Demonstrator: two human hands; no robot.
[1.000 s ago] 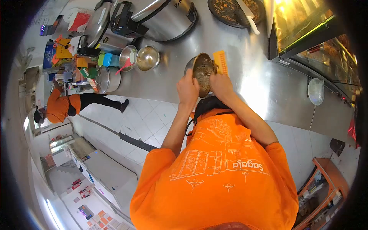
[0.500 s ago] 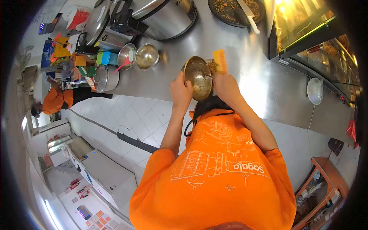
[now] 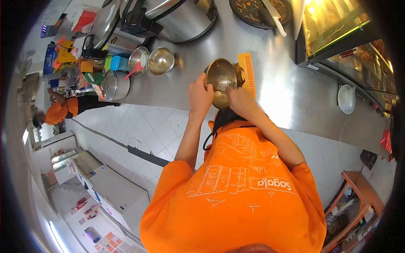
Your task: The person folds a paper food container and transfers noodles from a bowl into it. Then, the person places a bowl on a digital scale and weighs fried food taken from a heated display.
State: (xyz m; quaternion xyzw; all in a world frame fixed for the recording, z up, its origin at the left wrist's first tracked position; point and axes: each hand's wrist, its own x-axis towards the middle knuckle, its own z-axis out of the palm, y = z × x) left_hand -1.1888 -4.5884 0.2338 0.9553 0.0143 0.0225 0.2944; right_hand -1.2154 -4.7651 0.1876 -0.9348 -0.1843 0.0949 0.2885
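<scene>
A metal bowl (image 3: 221, 78), smeared brown inside, is tipped on its side toward the right. My left hand (image 3: 200, 95) grips its left rim, thumb on the inner edge. Against the bowl's lower right inner wall, my right hand (image 3: 241, 102) has its fingers bunched together; whatever they hold, if anything, is hidden. Just right of the bowl, a dark brown clump of food (image 3: 240, 75) lies on an orange-and-yellow patterned wrapper (image 3: 249, 71), partly covered by the bowl and my right hand.
Two metal bowls (image 3: 161, 61), one with a pink spoon (image 3: 136, 70), and a lidded pot (image 3: 116, 85) stand left. Large steel cookers (image 3: 179, 21) are behind. A dark pan (image 3: 249, 12) with a knife (image 3: 275, 20) lies beyond. A lit glass case (image 3: 333, 25) stands right. Another person (image 3: 62, 110) is at far left.
My right hand has moved left and down from beside the wrapper to the bowl's inside. More of the wrapper and brown food shows. The bowl has shifted slightly right.
</scene>
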